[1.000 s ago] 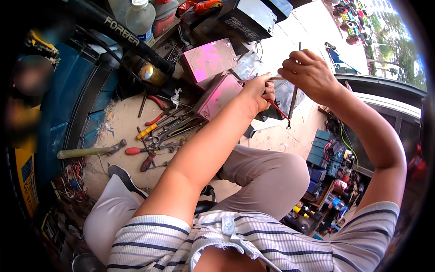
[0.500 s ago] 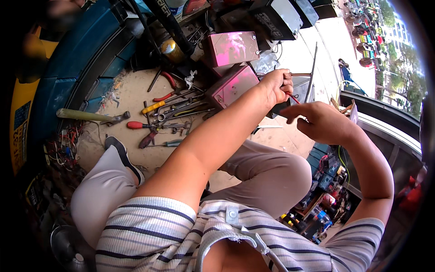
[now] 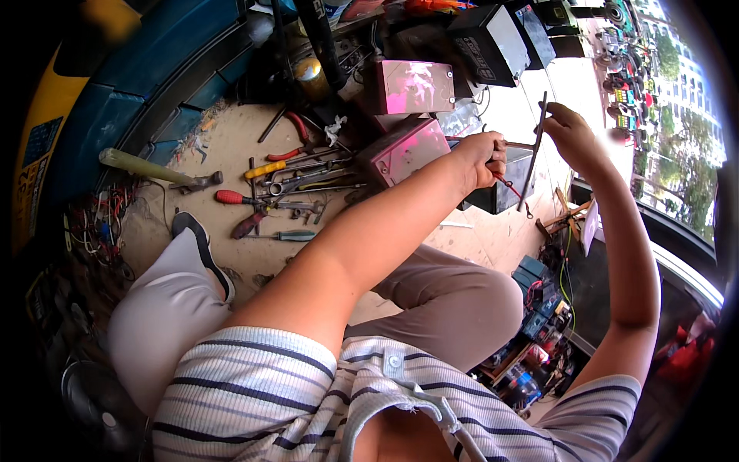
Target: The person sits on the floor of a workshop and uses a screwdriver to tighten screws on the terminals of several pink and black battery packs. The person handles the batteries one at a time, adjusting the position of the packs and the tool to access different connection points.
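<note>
**Mostly upright rod, one hand high on it, the other low beside it**

Broadly, I see the work held in the air above the sandy floor (image 3: 231, 146), in front of the bent knees, not resting on any surface. Behind it stand two pink box-shaped batteries (image 3: 404, 150), and further back a few black ones (image 3: 493, 42). A scatter of pliers, spanners and screwdrivers (image 3: 285, 185) lies on the floor to the left of them.

What matters here is the thin dark metal rod (image 3: 533, 150). Its long axis runs nearly vertical in the picture, leaning slightly: the top end points up and away from me, the lower end comes down toward the floor and ends in a small hook or bend near a black battery.

My right hand (image 3: 573, 131) is closed around the rod's upper part, fingers wrapped on it, so the rod hangs below that grip. My left hand (image 3: 481, 158) sits just left of the rod, lower down, clenched on a small tool with a red handle (image 3: 508, 185); I cannot tell what kind of tool it is. A short crosspiece seems to reach from the left hand toward the rod, but whether it touches I cannot say.

So the rod lies to the right of the left hand, and the right hand is the nearer, already on it.
</note>
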